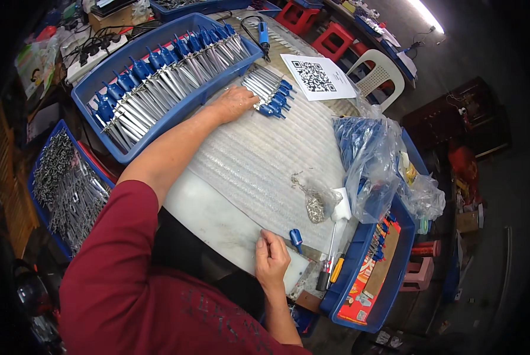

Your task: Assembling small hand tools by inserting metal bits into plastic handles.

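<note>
My left hand [234, 105] reaches to the far part of the table, its fingers curled around the near end of a silver rod with a blue end; the fingertips are partly hidden. Beside it lies a row of similar silver rods with blue ends [275, 94], their blue ends pointing right. My right hand [271, 258] rests near the table's front edge, fingers curled together, with nothing visible in them. Just right of it is a loose blue plastic piece [296, 238]. A clear bag of small metal parts [315, 208] lies on the white foam sheet [259, 154].
A blue bin [125, 155] at the far left holds many such rods. Another bin [62, 127] holds metal parts. At right are a blue tray [364, 324], screwdrivers [336, 269], plastic bags [371, 160] and a white bottle [341, 205]. A printed sheet [343, 89] lies at the back.
</note>
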A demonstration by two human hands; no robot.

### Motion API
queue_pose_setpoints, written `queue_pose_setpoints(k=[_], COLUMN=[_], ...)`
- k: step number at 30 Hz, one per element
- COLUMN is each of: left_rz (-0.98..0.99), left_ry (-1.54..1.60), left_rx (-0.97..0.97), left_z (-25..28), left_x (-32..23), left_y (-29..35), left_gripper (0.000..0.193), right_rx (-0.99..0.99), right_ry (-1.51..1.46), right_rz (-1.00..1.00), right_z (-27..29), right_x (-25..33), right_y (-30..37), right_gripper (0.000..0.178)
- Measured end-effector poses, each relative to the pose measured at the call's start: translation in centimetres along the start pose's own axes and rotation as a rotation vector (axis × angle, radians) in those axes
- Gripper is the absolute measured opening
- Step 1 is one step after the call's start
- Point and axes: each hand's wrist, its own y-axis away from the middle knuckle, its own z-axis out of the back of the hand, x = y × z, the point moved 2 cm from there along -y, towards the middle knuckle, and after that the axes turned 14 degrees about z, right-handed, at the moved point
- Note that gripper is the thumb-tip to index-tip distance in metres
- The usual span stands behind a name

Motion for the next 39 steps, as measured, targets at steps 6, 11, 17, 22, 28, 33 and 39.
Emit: queue_pose_setpoints(k=[6, 11, 17, 22, 28, 33, 39], left_rz=[-0.019, -0.034, -0.031, -0.039, -0.019, 0.034, 0.22], left_ry=[0.001, -0.074, -0.11, -0.121, -0.141, -0.113, 0.031], left_rx=[0.003, 0.002, 0.061, 0.04, 0.007, -0.065, -0.269], left_z=[-1.6, -1.5, -1.7, -1.4, -1.8, -1.5, -0.5], left_x=[0.4, 0.3, 0.2, -0.2, -0.6, -1.0, -3.9], left_y=[-1.0, -1.2, -1.6, -1.4, -1.3, -0.9, 2.3], left_gripper=[0.015, 0.015, 0.014, 0.014, 0.019, 0.019, 0.025], right_rx=[-0.009, 0.004, -0.003, -0.003, 0.009, 0.009, 0.016], right_ry=[-0.008, -0.013, -0.006, -0.01, 0.009, 0.007, -0.011], right_rz=[0.01, -0.021, -0.016, -0.014, -0.041, -0.072, -0.077], right_z=[0.0, 0.0, 0.0, 0.0, 0.0, -0.1, -0.2], right_x=[-0.1, 0.0, -0.1, -0.2, 0.0, 0.0, -0.4], right_y=[0.0, -0.2, -0.2, 0.0, 0.0, 0.3, 0.7], right_gripper=[0.014, 0.014, 0.015, 0.016, 0.016, 0.015, 0.016])
